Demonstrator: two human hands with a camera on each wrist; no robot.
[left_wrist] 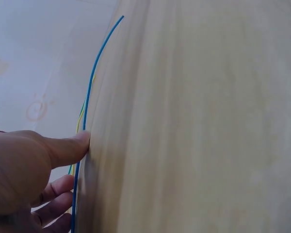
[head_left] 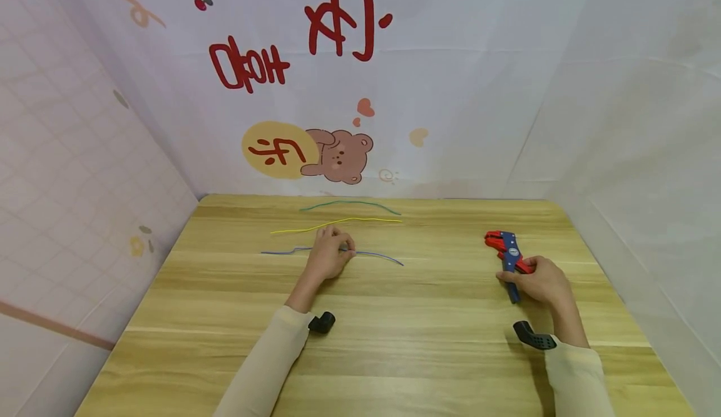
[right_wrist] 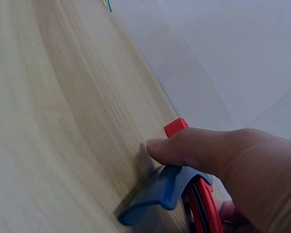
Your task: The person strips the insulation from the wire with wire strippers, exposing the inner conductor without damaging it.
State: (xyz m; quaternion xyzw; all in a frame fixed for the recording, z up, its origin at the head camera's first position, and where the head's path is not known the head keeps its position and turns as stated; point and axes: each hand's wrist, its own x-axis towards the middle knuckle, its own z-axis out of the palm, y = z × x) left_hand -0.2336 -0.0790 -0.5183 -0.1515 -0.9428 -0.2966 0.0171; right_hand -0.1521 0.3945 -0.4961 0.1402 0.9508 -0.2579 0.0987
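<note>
My left hand [head_left: 329, 259] is at the blue wire [head_left: 380, 255], its thumb and index finger pinching it near the middle. In the left wrist view the blue wire [left_wrist: 90, 82] runs past the thumb, and the other fingers are loosely curled behind it. The index fingertip is hidden there. My right hand [head_left: 543, 281] grips the handles of a red and blue wire stripper [head_left: 511, 248], which lies on the table with its red jaws pointing away. Close up, the thumb rests over the blue handle [right_wrist: 155, 194] of the tool.
Beyond the blue wire, a yellow wire [head_left: 360, 219] and a green wire [head_left: 352, 201] lie roughly parallel on the wooden table [head_left: 428, 342]. Printed white cloth walls [head_left: 462, 91] enclose the table's back and sides. Each wrist carries a black camera mount [head_left: 322, 323].
</note>
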